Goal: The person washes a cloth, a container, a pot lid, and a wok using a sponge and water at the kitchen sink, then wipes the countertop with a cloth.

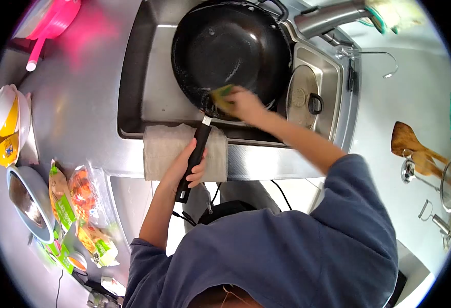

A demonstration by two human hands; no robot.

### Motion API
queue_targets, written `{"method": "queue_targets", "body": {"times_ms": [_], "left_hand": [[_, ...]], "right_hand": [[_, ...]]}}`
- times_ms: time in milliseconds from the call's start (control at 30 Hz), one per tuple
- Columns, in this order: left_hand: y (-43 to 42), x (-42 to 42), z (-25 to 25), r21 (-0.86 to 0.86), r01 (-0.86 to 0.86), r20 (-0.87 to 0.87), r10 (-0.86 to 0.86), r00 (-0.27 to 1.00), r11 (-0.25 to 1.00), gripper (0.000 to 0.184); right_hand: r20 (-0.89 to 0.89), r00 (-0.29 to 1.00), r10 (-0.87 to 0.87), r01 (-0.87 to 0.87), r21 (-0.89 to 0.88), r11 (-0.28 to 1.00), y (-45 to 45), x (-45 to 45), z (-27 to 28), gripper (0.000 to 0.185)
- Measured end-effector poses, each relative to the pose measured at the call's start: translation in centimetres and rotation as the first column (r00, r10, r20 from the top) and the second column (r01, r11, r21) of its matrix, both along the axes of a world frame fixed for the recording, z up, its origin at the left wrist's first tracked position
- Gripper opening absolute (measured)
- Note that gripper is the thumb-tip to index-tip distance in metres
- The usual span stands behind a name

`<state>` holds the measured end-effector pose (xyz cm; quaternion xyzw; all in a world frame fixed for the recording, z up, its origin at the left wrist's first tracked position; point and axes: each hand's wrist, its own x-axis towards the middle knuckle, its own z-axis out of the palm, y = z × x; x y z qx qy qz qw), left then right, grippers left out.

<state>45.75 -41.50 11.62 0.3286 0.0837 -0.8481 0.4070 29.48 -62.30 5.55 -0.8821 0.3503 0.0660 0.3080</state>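
A large black wok [225, 51] rests over the sink [151, 87], with white suds streaked on its inside. My left hand [184, 167] is wrapped round the wok's long black handle [200, 138], which points toward my body. Pressed against the near inner wall of the wok is a yellow-green sponge [222, 96], gripped in my right hand [247, 105]. The right hand and sponge are slightly smeared by motion. A beige cloth [158, 149] hangs over the sink's front edge beneath the handle.
In the small right basin lies a pot lid [301, 97] with a black knob. The faucet [333, 19] reaches in from the upper right. Stacked bowls [11, 123], a blue-grey basin [29, 205] and food packets [84, 192] stand on the left counter. Wooden spatulas [409, 141] hang at right.
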Motion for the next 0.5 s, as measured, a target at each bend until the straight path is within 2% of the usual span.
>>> {"method": "queue_targets", "body": {"times_ms": [33,100,133,200,267,300,333,400,467,500], "left_hand": [[0.1,0.0,0.1,0.003,-0.005,0.009,0.005,1.0,1.0,0.047],[0.3,-0.1,0.1,-0.007,-0.004,0.023,0.004,1.0,1.0,0.047],[0.7,0.0,0.2,-0.004,-0.03,0.065,0.03,0.997,1.0,0.047],[1.8,0.5,0.1,-0.01,-0.035,0.106,0.036,0.994,0.999,0.047],[3.3,0.9,-0.1,-0.019,-0.128,0.066,0.129,0.989,0.992,0.047],[3.9,1.2,-0.4,-0.037,-0.156,0.046,0.158,0.986,0.987,0.047],[4.4,1.4,-0.4,-0.051,-0.159,0.048,0.161,0.986,0.986,0.047],[5.0,1.9,-0.4,-0.062,-0.16,0.048,0.164,0.985,0.985,0.048],[5.0,2.1,-0.8,-0.088,-0.154,0.031,0.157,0.987,0.984,0.049],[4.9,2.1,-1.0,-0.103,-0.146,0.0,0.147,0.989,0.984,0.049]], "right_hand": [[0.227,0.973,-0.053,0.051,0.015,0.999,1.8,2.5,-0.5,0.027],[0.351,0.88,-0.318,0.191,0.351,0.917,3.1,6.9,0.7,0.028],[0.412,0.854,-0.318,0.151,0.389,0.909,3.5,7.3,0.9,0.028],[0.379,0.921,-0.093,-0.031,0.31,0.95,4.1,5.1,2.9,0.027],[0.141,0.976,0.168,-0.189,0.154,0.97,2.8,2.4,5.3,0.027],[0.014,0.97,0.241,-0.242,0.015,0.97,1.3,0.6,4.3,0.025],[-0.12,0.948,0.295,-0.309,-0.12,0.943,-0.8,-0.9,2.8,0.024],[-0.379,0.882,0.28,-0.426,-0.386,0.818,-5.5,-1.4,2.2,0.018],[-0.398,0.887,0.234,-0.445,-0.601,0.664,-9.9,-0.2,2.2,0.016],[-0.379,0.888,0.26,-0.459,-0.709,0.535,-12.2,0.8,2.2,0.016]]}}
